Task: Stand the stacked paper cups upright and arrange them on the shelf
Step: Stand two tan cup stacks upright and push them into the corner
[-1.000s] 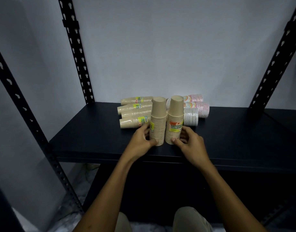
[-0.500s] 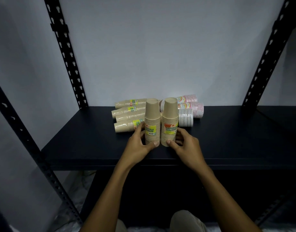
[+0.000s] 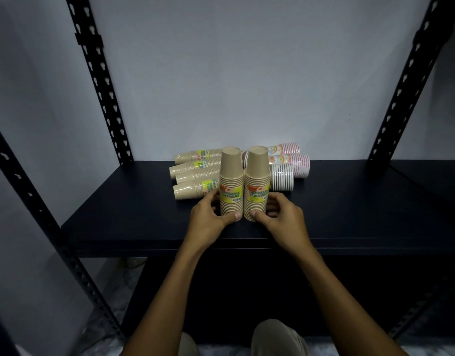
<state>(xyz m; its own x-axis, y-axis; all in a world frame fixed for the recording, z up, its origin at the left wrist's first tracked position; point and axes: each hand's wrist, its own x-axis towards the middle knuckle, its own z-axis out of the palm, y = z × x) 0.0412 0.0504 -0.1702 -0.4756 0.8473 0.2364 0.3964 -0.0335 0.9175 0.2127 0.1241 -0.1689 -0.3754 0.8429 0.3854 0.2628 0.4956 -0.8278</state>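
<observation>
Labels turned forward; two upright stacks, left hand, right hand grip one each.

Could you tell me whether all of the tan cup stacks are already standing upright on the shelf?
No, only two tan stacks stand upright on the shelf; four more tan stacks lie on their sides behind the left hand.

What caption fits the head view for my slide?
Both hands, left hand and right hand, grip two upright kraft cup stacks on the shelf.
</observation>
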